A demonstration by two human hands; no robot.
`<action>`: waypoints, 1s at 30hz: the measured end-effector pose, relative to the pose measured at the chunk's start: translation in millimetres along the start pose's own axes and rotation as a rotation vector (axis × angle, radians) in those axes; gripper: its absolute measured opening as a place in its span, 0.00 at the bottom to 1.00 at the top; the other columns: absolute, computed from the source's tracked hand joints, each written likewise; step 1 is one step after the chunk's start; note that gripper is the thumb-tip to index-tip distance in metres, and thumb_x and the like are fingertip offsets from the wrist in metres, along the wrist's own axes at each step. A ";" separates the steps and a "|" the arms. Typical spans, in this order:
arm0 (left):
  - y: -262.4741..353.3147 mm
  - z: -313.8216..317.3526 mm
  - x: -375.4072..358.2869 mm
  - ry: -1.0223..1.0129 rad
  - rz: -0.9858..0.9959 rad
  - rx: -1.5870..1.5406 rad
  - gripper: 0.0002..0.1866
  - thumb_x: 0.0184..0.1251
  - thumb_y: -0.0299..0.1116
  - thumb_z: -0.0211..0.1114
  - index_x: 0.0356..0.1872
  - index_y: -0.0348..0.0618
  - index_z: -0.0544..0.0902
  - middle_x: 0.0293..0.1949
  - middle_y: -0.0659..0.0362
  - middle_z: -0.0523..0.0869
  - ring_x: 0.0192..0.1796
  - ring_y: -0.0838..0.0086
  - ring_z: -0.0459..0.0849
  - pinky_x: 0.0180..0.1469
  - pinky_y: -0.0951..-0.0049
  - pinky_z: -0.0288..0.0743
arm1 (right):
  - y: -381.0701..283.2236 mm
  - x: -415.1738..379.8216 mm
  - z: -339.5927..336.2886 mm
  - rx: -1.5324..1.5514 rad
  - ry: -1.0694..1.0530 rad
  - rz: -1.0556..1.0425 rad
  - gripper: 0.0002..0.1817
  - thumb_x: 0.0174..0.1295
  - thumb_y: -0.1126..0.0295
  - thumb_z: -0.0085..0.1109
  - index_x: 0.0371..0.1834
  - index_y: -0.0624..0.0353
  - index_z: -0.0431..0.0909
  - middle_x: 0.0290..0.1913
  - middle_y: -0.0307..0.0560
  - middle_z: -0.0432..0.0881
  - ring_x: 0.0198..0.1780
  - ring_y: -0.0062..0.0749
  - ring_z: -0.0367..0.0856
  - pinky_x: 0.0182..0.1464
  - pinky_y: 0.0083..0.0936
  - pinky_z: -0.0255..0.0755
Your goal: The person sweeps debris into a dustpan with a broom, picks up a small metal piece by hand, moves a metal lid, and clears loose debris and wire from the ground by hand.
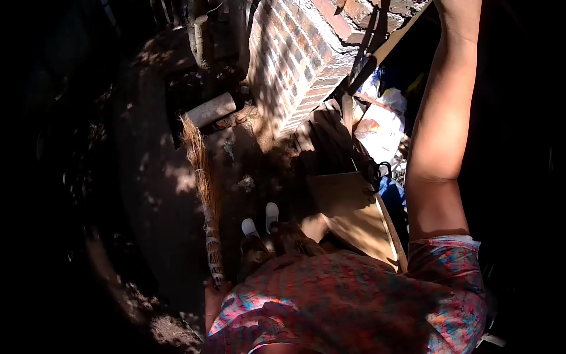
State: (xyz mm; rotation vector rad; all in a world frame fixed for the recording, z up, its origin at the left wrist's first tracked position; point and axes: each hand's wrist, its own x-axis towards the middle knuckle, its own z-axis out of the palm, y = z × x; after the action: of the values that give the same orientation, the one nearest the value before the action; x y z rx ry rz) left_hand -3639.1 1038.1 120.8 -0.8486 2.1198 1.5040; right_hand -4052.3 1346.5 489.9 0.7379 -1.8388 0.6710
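Note:
A straw hand broom (201, 171) stands out in front of my body on the left, its bristles pointing away from me. Light bands bind its handle end. My left hand (216, 292), in deep shade beside my shirt, is closed around that end. My right arm stretches up along the right side of the view. Only the base of my right hand (458, 9) shows at the top edge, near the top of a brick wall (295, 65). Its fingers are out of frame, so I cannot see what they touch.
A flat board (356, 215) leans to the right of my feet. Behind it lie wooden planks (321, 133) and white plastic bags (380, 127). A pale cylinder (211, 110) rests on the ground by the wall, near a thin trunk (202, 41).

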 end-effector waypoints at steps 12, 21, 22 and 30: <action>49.1 29.1 69.5 -0.593 -0.528 -0.004 0.28 0.62 0.35 0.61 0.61 0.37 0.66 0.45 0.55 0.79 0.44 0.74 0.76 0.47 0.68 0.71 | -161.5 -548.9 56.3 0.866 -1.579 1.690 0.47 0.63 0.48 0.55 0.75 0.58 0.38 0.60 0.58 0.71 0.58 0.43 0.73 0.54 0.33 0.70; -55.0 191.2 155.3 -0.766 -0.364 -0.031 0.36 0.63 0.40 0.62 0.66 0.33 0.58 0.40 0.53 0.80 0.35 0.77 0.78 0.37 0.72 0.73 | -140.8 -739.8 82.1 0.500 -0.017 2.666 0.40 0.52 0.78 0.60 0.64 0.42 0.46 0.38 0.51 0.71 0.27 0.39 0.77 0.23 0.38 0.77; -70.0 206.4 169.5 -0.762 -0.371 -0.032 0.36 0.63 0.40 0.62 0.66 0.33 0.58 0.40 0.53 0.80 0.35 0.77 0.78 0.37 0.72 0.73 | -128.4 -762.5 83.2 0.426 -0.007 2.623 0.41 0.51 0.79 0.58 0.64 0.42 0.45 0.36 0.50 0.71 0.26 0.38 0.76 0.23 0.38 0.77; -93.2 257.8 190.4 -0.588 -0.533 -0.012 0.30 0.63 0.36 0.61 0.62 0.31 0.62 0.44 0.54 0.79 0.43 0.76 0.77 0.44 0.76 0.71 | -106.7 -821.1 120.6 0.650 -0.211 2.693 0.59 0.45 0.81 0.58 0.75 0.40 0.26 0.36 0.48 0.75 0.25 0.35 0.77 0.26 0.33 0.75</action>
State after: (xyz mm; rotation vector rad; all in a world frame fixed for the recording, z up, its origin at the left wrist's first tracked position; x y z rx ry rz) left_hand -3720.6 1212.4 -151.9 -0.7700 1.3313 1.2725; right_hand -3788.8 1341.2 -304.2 -2.1018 -1.5819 2.6773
